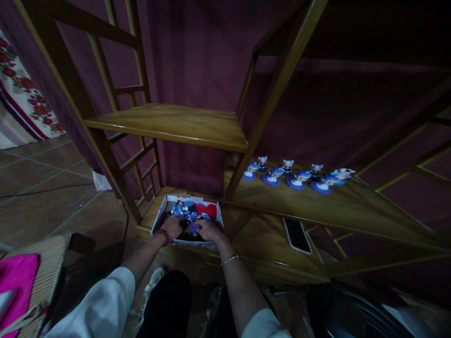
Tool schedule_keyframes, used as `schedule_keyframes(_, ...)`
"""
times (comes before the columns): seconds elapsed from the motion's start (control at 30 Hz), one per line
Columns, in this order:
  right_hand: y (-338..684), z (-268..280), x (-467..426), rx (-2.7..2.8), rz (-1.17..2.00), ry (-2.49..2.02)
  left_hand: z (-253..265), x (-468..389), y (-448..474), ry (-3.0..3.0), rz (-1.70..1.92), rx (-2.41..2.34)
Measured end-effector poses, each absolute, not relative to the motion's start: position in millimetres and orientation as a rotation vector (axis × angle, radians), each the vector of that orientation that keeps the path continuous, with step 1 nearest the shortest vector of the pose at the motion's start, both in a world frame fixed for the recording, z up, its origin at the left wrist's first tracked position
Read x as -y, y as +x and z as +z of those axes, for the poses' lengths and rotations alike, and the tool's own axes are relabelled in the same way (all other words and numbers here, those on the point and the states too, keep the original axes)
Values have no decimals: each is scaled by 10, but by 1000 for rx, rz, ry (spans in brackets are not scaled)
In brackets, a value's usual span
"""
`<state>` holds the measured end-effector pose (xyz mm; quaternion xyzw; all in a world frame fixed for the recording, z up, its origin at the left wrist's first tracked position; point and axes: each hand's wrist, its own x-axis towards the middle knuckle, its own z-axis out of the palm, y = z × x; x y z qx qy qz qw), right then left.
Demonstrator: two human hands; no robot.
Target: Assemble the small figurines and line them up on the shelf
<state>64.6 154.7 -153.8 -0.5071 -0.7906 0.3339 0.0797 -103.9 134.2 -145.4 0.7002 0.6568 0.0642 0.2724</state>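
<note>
A white-rimmed box [162, 209] on the low wooden shelf holds several small toy figurines [190, 206] in blue, purple, black and red. Both of my hands reach down into it. My left hand [172, 228], with a red beaded bracelet at its wrist, has its fingers bent at a small dark thing that I cannot make out. Beside it, my right hand [208, 230] pinches a figurine with a purple base [194, 227]. Some of the fingers are hidden by the hands themselves.
Figurines on purple bases [298, 180] stand in a row on the right shelf [317, 211], with dark-clothed figurines [288, 166] behind. A phone [298, 234] lies on the lower board. A wooden shelf [169, 123] juts out above the box. A pink cloth [19, 281] is at the left.
</note>
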Motion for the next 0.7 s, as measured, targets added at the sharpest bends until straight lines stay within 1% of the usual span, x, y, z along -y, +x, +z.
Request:
schedule_keyframes(0.33,633,-1555,-1566,2295,995,-1519,-1453,-1334,-1029,1910,150,-1658)
schedule_keyframes(0.7,588,-1701,-1617,2110,1100,-1494,-1406,-1321,-1009,1959,126,-1639)
